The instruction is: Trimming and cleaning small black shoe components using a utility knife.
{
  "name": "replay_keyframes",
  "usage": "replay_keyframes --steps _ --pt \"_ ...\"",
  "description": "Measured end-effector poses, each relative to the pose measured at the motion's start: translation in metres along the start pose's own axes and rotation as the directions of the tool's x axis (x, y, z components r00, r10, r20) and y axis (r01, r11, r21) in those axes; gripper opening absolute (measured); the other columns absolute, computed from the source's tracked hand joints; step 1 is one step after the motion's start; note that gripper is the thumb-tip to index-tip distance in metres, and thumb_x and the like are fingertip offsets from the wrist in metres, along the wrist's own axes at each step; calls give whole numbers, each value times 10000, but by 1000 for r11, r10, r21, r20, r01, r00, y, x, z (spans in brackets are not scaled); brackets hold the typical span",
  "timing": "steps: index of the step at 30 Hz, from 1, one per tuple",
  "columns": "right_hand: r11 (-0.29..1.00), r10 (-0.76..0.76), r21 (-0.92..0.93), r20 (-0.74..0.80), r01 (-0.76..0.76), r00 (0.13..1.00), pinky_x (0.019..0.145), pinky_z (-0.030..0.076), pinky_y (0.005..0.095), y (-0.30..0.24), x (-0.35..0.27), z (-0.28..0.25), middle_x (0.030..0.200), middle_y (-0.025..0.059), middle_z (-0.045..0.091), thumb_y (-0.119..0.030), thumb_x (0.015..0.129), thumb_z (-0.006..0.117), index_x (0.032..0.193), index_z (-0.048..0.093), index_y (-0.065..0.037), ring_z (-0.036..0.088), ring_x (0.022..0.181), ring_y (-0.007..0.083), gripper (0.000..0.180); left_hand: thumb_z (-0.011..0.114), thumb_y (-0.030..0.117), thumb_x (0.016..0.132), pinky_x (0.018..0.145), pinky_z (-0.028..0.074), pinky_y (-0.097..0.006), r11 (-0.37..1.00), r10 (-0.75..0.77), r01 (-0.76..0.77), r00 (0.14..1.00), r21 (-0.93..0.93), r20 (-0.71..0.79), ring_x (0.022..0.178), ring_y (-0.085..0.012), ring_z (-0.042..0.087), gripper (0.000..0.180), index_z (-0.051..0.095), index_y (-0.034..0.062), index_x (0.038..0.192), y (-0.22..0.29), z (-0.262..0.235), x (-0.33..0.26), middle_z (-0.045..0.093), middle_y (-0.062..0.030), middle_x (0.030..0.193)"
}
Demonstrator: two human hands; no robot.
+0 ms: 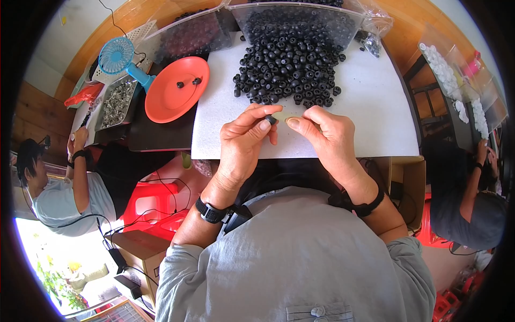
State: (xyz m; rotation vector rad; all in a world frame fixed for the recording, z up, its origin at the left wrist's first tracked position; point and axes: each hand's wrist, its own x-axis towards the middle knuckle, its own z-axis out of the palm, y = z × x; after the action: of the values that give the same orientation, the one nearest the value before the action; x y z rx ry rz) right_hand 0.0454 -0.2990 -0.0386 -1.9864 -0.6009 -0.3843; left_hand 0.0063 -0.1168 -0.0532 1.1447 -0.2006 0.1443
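Above the near edge of a white work surface, my two hands meet. My left hand pinches a small black rounded piece between thumb and fingers. In the closed fingers of my right hand is a small flat pale-green piece, its tip at the black piece. Whether the two are joined or only touching, I cannot tell. Just beyond my hands spreads a large pile of black round hollow pieces, spilling from a clear plastic bin.
An orange-red plate with two black pieces on it lies at the left, beside a blue fan. Farther left is a tray of small shiny parts. A person works at the left, another at the right near white pieces.
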Motion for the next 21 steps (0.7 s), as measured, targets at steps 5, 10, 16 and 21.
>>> replay_keyframes --steps 5,10,16,21 --pt "999 -27 -39 15 27 1000 444 365 369 -1 1 -1 534 99 510 -256 868 745 657 540 -64 491 444 259 352 545 -33 961 734 481 -286 999 -33 33 999 -24 1 846 -169 552 254 670 -44 1182 3 1 1 551 -65 1025" --pt "994 -80 -69 6 81 997 443 366 381 2 1 1 545 105 515 -257 869 742 656 524 -63 507 452 271 361 550 -35 955 722 478 -280 999 -34 34 999 -21 -9 824 -167 548 245 681 -40 1161 2 0 1 552 -65 1014" --pt "990 -101 -99 23 103 995 442 374 389 0 1 0 555 97 529 -265 870 736 662 519 -62 524 461 274 363 523 -47 950 711 471 -298 999 -31 31 999 -8 -23 805 -195 569 250 648 -79 1164 0 -1 0 579 -107 1031" --pt "982 -134 -128 26 137 991 443 386 391 1 0 0 558 88 538 -289 878 724 687 534 -71 544 469 276 347 515 -59 944 704 469 -295 999 -32 32 999 -3 -41 799 -197 573 235 647 -87 1136 0 0 0 585 -117 1047"
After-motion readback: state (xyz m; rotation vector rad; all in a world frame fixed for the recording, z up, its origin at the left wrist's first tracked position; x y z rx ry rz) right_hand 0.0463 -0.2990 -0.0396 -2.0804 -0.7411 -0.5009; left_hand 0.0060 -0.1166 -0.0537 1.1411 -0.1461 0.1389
